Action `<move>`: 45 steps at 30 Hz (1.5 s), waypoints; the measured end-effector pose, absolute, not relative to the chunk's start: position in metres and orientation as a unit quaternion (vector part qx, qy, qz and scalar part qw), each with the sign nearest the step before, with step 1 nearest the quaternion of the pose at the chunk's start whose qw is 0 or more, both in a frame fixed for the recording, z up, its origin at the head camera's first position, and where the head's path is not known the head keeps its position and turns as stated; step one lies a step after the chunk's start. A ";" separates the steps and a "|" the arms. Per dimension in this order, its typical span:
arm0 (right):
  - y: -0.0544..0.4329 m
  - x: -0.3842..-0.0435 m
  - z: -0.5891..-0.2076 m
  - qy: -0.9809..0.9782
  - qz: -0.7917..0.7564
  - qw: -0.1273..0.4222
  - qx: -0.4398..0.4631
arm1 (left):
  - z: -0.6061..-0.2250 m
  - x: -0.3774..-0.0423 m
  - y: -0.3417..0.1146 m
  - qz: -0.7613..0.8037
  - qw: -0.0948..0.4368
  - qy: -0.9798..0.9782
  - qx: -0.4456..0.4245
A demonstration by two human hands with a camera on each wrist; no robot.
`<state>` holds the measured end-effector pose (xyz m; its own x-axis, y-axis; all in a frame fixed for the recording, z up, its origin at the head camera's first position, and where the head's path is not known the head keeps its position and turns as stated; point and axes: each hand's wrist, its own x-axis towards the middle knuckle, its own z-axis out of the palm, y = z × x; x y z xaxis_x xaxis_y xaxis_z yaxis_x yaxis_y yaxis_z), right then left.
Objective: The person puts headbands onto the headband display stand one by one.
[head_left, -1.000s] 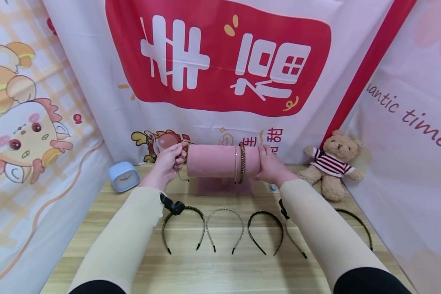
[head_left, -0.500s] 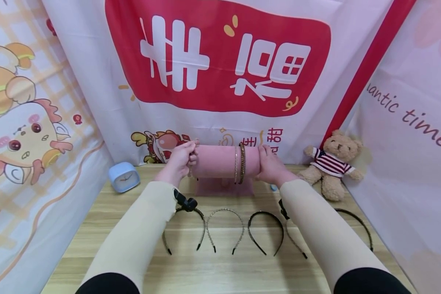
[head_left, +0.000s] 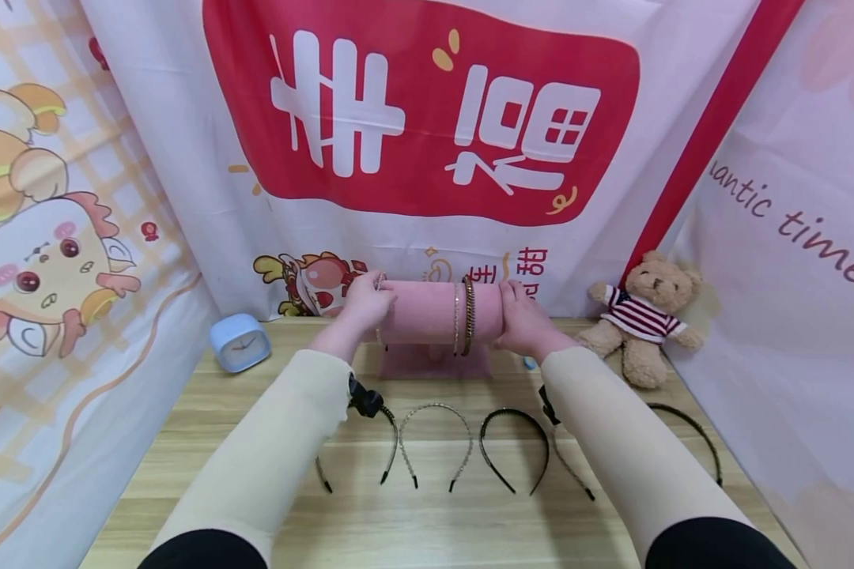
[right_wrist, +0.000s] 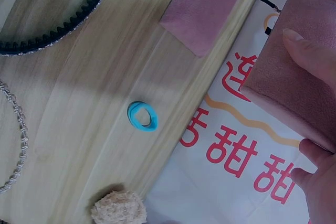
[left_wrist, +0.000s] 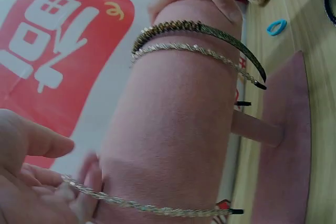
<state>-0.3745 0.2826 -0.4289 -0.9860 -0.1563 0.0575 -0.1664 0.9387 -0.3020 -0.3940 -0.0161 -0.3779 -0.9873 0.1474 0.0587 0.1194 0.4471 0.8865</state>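
Note:
A pink padded headband stand [head_left: 423, 312], a roll on a foot, stands at the back of the table. My right hand [head_left: 527, 320] grips the roll's right end, thumb on one side and fingers on the other. At the left end, a silvery headband [left_wrist: 152, 210] lies over the roll. The fingers of my left hand [left_wrist: 37, 177] touch that headband near its top, with the thumb lifted away from it. Farther right on the roll sit a thin silvery headband [left_wrist: 184, 49] and a dark gold coiled headband [left_wrist: 178, 26], side by side.
Several headbands lie in a row in front, including a silvery beaded one [head_left: 434, 406] and a black one [head_left: 515, 411]. A blue clock [head_left: 240, 342] stands left, a teddy bear [head_left: 644, 356] right. A turquoise hair tie [right_wrist: 143, 116] lies near the stand. Printed cloth surrounds the table.
My left hand has moved right, bringing the silvery headband onto the roll's left end, and its thumb now stands off the band. My right hand has stayed on the roll.

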 end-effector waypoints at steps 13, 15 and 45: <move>0.284 -0.377 -0.435 -0.983 0.159 0.023 0.086 | -0.397 -0.398 -0.068 0.264 -0.001 0.937 0.227; 0.284 -0.378 -0.436 -0.984 0.156 0.026 0.085 | -0.401 -0.401 -0.074 0.240 -0.009 0.941 0.240; 0.281 -0.376 -0.430 -0.984 0.156 0.025 0.081 | -0.379 -0.417 -0.047 -0.014 -0.007 0.932 0.362</move>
